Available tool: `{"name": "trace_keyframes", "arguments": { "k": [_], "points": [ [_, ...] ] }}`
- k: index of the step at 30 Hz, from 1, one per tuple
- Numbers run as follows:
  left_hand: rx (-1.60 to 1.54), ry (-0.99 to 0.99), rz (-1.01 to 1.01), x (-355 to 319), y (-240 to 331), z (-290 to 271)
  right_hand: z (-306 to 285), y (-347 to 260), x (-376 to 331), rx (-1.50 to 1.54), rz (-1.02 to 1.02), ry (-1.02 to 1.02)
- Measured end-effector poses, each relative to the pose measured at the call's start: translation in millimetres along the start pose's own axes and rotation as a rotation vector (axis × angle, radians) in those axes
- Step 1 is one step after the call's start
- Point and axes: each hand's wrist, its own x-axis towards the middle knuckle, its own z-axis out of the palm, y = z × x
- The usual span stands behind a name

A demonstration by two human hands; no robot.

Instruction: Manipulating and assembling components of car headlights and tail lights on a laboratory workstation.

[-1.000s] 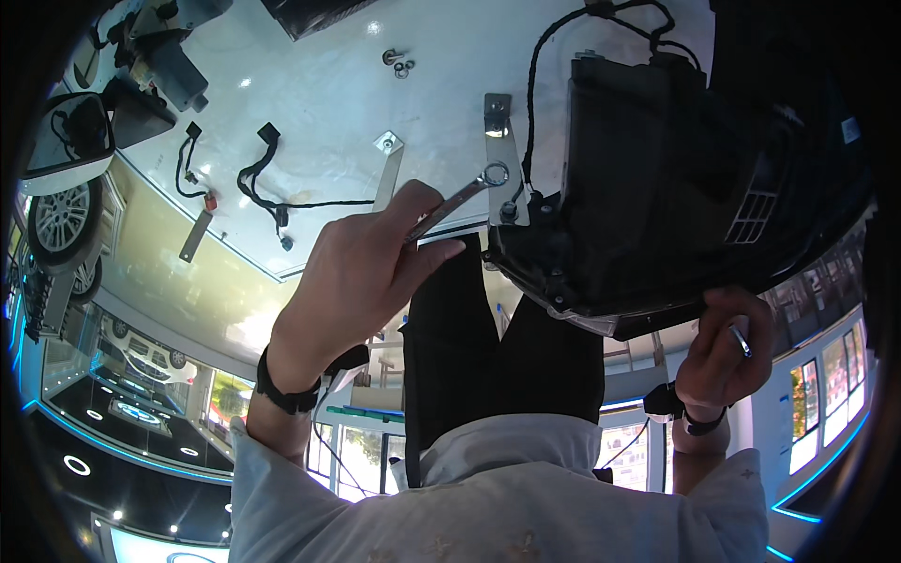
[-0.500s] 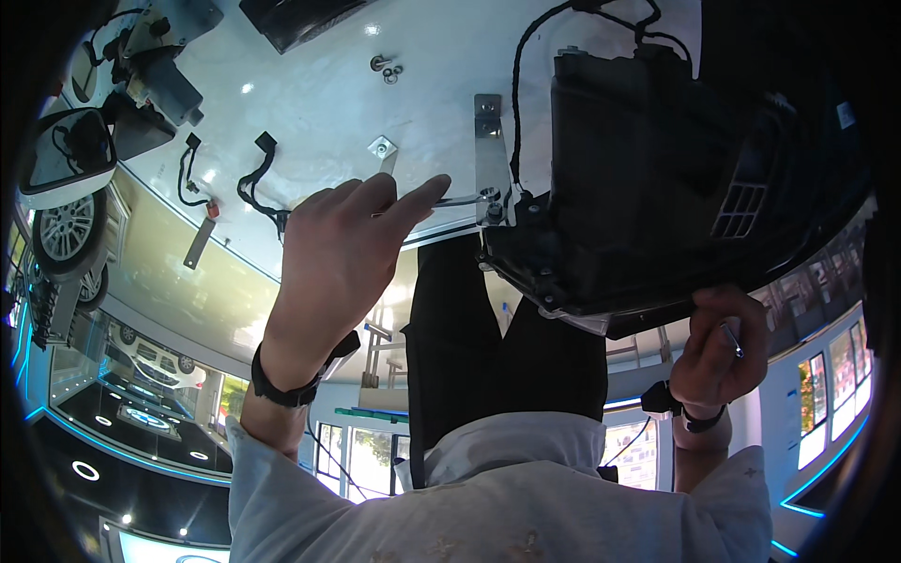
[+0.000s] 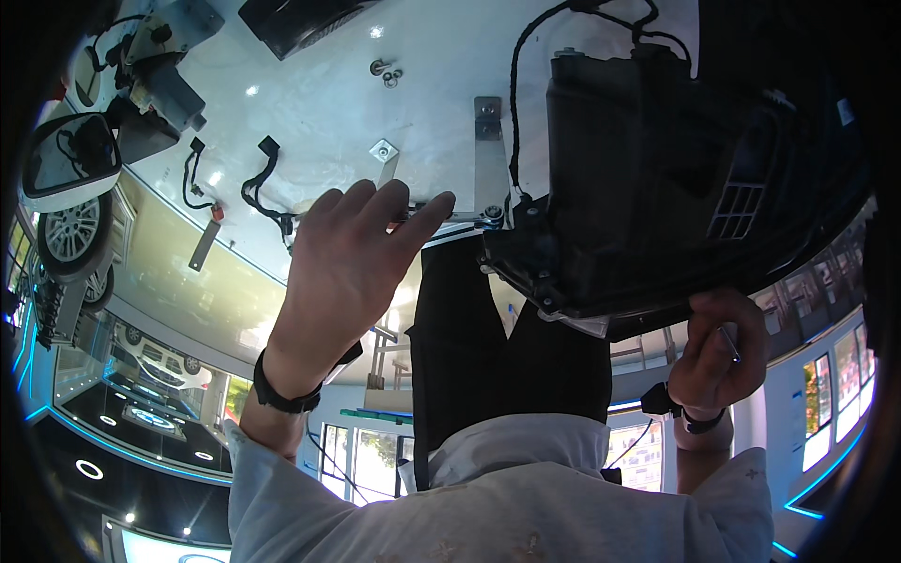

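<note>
My left hand (image 3: 347, 253) is closed around a silver wrench (image 3: 462, 219), its handle mostly hidden by the fingers. The wrench's head sits at a bolt (image 3: 493, 214) on the lower end of a flat metal bracket (image 3: 489, 159), beside a large black plastic housing (image 3: 619, 178). Under the housing's lower right edge, my right hand (image 3: 718, 361) has its fingers curled, the fingertips against that edge. A thin silver metal rod (image 3: 729, 343) pokes out of this fist; the rest of it is hidden.
Loose connector cables (image 3: 258, 178) lie on the white surface to the left, near a metal strip (image 3: 202, 246). A bolt and rings (image 3: 389, 75) lie farther back. A mirror (image 3: 70, 155) stands at the far left. A black cable (image 3: 516, 103) runs along the housing's left side.
The wrench's head has dropped slightly toward the bracket's lower end, and my left hand's fingers have shifted a little. My right hand stays at the housing's edge, its rod turned slightly.
</note>
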Motion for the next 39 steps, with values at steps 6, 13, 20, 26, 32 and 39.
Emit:
{"name": "trace_keyframes", "arguments": {
  "k": [6, 13, 20, 26, 32, 39],
  "points": [
    [-0.214, 0.010, 0.023, 4, -1, 4, 1, 6, -19, 0.054, -0.021, 0.121],
    [-0.198, -0.149, 0.109, 10, -1, -10, 8, 2, -75, 0.023, 0.178, 0.259],
    [-0.347, -0.177, 0.130, 10, -1, -6, 52, 20, -134, -0.264, 0.400, 0.407],
    [-0.770, -0.217, -0.002, 20, 2, 3, 153, 82, -143, 1.233, 1.189, 0.728],
    [-0.685, -0.114, 0.063, 20, 5, 6, 226, 120, -130, 1.785, 0.955, 0.710],
    [-0.472, 0.070, 0.098, 22, 17, 20, 219, 118, -119, 2.013, 0.730, 0.648]
  ]
}}
